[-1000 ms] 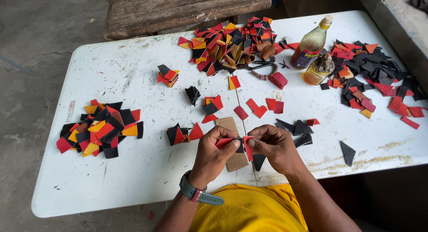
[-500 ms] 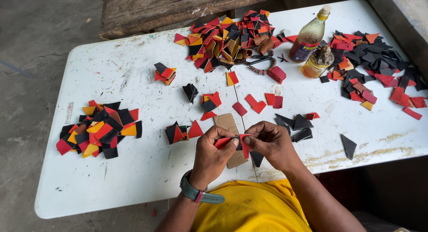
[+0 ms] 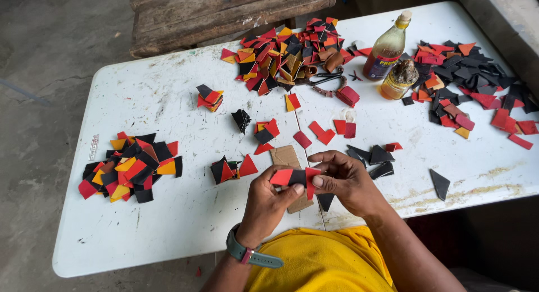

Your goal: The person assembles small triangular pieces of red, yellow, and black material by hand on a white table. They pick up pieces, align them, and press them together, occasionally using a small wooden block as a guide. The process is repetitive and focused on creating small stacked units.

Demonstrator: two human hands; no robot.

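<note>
Together, both hands [image 3: 306,192] pinching pieced strip [image 3: 293,177]

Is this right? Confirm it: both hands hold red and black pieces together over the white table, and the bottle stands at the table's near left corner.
Not quite. The head view shows the bottle at the far right of the white table. The left hand and right hand do hold red and black pieces together.

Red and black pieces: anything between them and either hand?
No. The left hand and right hand both pinch the joined red and black pieces directly above the brown card; nothing visible intervenes.
</note>
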